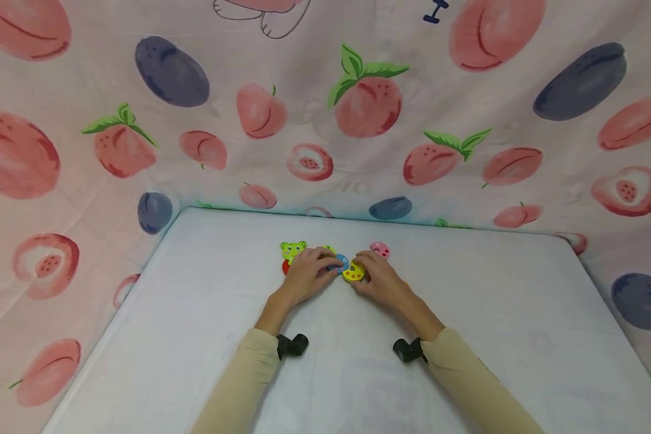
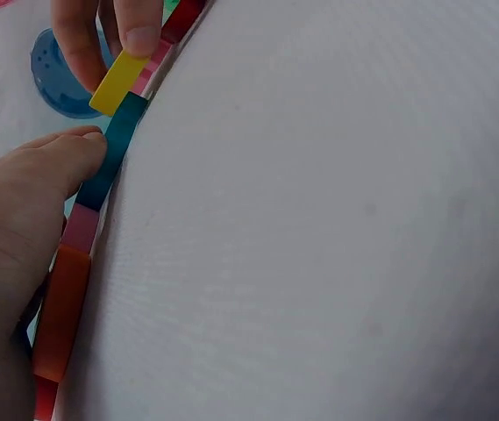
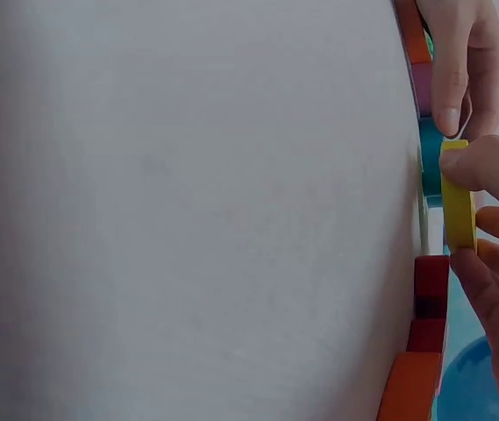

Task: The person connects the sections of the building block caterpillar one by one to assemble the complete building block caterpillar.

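Observation:
My right hand (image 1: 382,282) pinches a yellow curved block with red dots (image 1: 354,272) between thumb and fingers. In the right wrist view this yellow block (image 3: 458,197) shows edge-on, tilted against the row. My left hand (image 1: 306,276) holds a blue block (image 1: 339,264), its thumb on the near edge in the left wrist view, where the block (image 2: 117,149) looks teal. The yellow block's end overlaps the blue block's right end. Left of them, a green animal-head block (image 1: 293,249) stands over a red block (image 1: 286,267), partly hidden by my left hand.
A pink spotted block (image 1: 380,250) lies behind my right hand, and a yellow-green one (image 1: 330,249) shows past my left fingers. Pink (image 2: 79,228) and orange (image 2: 63,307) blocks line up beside the left thumb. Red (image 3: 431,285) and orange (image 3: 409,386) blocks lie near my right hand.

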Demonstrator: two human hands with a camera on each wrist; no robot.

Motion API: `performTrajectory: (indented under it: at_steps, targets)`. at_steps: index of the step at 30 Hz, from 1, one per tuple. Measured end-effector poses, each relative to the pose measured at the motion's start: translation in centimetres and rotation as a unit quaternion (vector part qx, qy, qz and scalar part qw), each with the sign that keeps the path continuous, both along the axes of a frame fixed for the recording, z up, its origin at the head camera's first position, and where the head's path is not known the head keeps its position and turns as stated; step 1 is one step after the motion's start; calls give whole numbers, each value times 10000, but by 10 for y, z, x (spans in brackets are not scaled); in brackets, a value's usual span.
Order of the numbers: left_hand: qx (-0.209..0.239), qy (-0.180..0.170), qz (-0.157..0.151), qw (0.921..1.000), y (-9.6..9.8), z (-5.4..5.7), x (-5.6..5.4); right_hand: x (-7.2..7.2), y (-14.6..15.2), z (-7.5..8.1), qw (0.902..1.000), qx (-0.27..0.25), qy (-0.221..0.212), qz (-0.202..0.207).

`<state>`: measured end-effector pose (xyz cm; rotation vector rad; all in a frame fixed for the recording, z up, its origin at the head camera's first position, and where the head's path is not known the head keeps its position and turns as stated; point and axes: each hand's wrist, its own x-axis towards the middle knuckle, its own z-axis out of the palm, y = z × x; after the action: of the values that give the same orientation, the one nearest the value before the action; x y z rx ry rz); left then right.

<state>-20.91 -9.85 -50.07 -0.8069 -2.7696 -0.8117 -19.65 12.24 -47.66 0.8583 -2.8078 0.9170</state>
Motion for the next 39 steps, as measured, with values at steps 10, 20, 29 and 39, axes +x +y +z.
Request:
performTrajectory:
  at_steps: [10, 20, 29, 39]
  targets:
    - [-38, -100, 18, 9999, 1, 1, 0, -1, -4, 1, 10000, 21, -2, 75]
    - [-28, -57, 18, 10000, 1, 1, 1, -4, -5, -3, 9997, 230, -67, 6]
    - [-84, -233, 63, 9997, 3, 4, 0, -5, -2, -2, 9990, 391, -193, 54]
    - [15, -523, 677, 9963, 16, 11, 10, 7, 25, 8, 9971, 248, -559, -446]
